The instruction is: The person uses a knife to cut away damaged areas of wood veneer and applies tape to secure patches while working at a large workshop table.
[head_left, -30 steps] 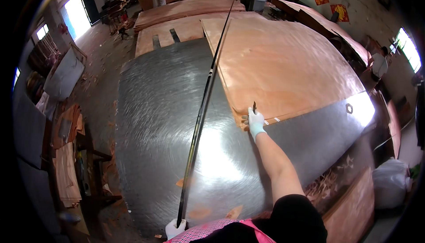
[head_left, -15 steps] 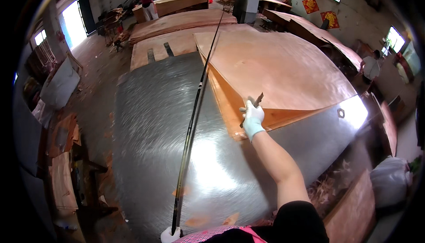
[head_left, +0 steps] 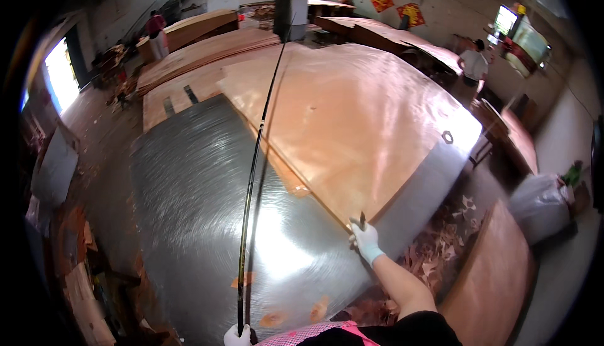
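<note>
A wide metal worktop [head_left: 182, 188] carries thin orange wood sheets. My left hand [head_left: 238, 335], in a white glove, is closed round the bottom end of a long black pole [head_left: 246, 223] lying across the worktop. My right hand [head_left: 365, 238], also gloved, is closed on the near corner of the top veneer sheet [head_left: 340, 132] and also holds a small dark blade-like tool [head_left: 362, 217]. The edge of a lower sheet [head_left: 292, 179] shows left of the lifted one.
Stacks of sheets [head_left: 207, 50] lie beyond the worktop. Other people stand at back left [head_left: 156, 29] and right [head_left: 472, 69]. Offcuts [head_left: 428, 264], a leaning panel [head_left: 491, 270] and a plastic sack [head_left: 541, 207] are at lower right; further sheets [head_left: 85, 289] lie lower left.
My right hand lifted the top sheet's corner and has drawn it toward me and down, sliding it over the metal off the lower sheet. The view has swung slightly right.
</note>
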Motion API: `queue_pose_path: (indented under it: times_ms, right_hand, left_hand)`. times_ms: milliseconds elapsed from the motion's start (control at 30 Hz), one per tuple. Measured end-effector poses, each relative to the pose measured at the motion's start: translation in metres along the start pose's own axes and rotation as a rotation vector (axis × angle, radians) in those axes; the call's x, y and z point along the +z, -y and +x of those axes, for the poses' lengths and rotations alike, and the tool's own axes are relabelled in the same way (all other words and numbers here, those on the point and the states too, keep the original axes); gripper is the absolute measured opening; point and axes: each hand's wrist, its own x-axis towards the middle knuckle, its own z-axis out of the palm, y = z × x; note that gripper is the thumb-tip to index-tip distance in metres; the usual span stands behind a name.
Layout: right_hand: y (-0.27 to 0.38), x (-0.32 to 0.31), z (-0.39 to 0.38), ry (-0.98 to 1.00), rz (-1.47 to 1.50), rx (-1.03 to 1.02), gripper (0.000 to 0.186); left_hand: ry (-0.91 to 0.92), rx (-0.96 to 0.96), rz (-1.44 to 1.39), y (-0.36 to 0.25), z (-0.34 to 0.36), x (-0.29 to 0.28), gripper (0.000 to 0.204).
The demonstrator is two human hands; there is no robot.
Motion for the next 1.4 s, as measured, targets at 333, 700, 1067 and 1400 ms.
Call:
queue_pose_path:
  times_ms: [333,700,1067,1400]
  right_hand:
    - [-0.126,-0.089,-0.202,-0.004,-0.180,0.142,0.032]
    - [-0.302,-0.046,-0.455,-0.015,-0.153,0.369,0.034]
    - [-0.431,-0.014,-0.588,0.193,-0.365,0.335,0.019]
    - [-0.463,-0.004,-0.619,0.417,-0.939,0.182,0.035]
  left_hand:
    - [0.146,-0.076,-0.193,-0.012,0.008,-0.046,0.023]
    - [0.307,-0.088,-0.153,0.079,-0.012,-0.128,0.048]
    - [0.260,-0.047,0.064,0.194,-0.092,-0.229,0.047]
    - [-0.018,0.145,0.530,0.205,-0.133,-0.293,0.043]
